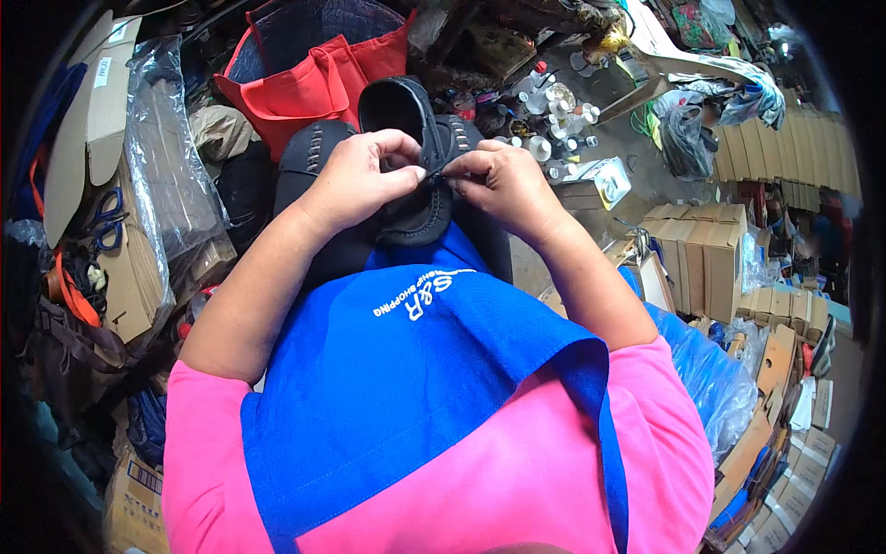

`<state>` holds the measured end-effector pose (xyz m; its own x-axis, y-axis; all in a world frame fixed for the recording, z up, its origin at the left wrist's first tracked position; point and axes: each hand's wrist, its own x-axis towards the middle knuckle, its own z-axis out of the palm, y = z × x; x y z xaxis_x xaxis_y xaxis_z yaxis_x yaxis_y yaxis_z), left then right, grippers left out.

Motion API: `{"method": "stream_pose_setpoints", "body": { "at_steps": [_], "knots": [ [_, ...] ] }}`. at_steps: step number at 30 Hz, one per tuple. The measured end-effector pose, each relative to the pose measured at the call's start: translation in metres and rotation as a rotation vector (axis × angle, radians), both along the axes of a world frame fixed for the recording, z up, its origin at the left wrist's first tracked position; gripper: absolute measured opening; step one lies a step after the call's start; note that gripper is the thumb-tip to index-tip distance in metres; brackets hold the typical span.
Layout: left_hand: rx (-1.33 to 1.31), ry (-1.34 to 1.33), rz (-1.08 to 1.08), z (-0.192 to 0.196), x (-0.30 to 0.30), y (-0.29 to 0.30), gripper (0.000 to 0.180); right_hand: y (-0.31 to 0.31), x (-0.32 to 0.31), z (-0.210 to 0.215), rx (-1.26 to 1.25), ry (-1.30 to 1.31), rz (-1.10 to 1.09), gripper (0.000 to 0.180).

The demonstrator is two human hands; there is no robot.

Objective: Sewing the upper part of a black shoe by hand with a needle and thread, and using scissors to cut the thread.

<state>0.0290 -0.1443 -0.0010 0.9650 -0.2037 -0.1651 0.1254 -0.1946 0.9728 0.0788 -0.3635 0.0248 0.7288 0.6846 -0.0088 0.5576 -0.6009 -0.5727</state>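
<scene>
A black moccasin-style shoe (411, 219) with raised stitching round its toe rests over my lap, its toe toward me and its open heel end away. My left hand (365, 175) is closed in a pinch at the front of the shoe's opening. Close beside it, my right hand (506, 185) pinches the same spot from the other side. A small dark strip or lace end shows between the fingertips; which it is, I cannot tell. A blue apron (369, 369) covers my lap below the shoe.
A red bag (318, 83) stands open beyond the shoe. Blue-handled scissors (108, 220) lie on cardboard at the left. Several small bottles (554, 106) stand on the floor ahead to the right. Rows of cardboard boxes (697, 245) and blue plastic sheeting (701, 369) fill the right side.
</scene>
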Motion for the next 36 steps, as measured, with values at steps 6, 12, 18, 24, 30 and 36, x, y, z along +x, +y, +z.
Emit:
{"method": "stream_pose_setpoints", "body": {
  "at_steps": [6, 12, 18, 24, 30, 36],
  "knots": [
    [0.304, -0.386, -0.186, -0.014, 0.002, 0.012, 0.050, -0.005, 0.000, 0.004, -0.067, 0.093, -0.040, 0.015],
    [0.296, -0.393, -0.268, -0.015, 0.008, 0.008, 0.056, 0.004, 0.005, -0.015, 0.076, 0.270, -0.127, 0.019],
    [0.404, -0.546, -0.155, -0.026, 0.008, 0.004, 0.043, -0.001, 0.007, -0.018, 0.092, 0.271, -0.127, 0.017],
    [0.331, -0.542, 0.017, -0.024, 0.007, -0.009, 0.015, 0.013, 0.000, 0.006, 0.110, 0.276, -0.171, 0.052],
    [0.630, -0.828, -0.028, -0.012, 0.001, 0.004, 0.017, 0.012, 0.018, -0.007, 0.013, 0.101, -0.018, 0.050],
    [0.852, -0.811, -0.058, 0.004, -0.027, 0.033, 0.017, 0.011, 0.022, -0.026, 0.166, 0.242, 0.068, 0.046]
  ]
}}
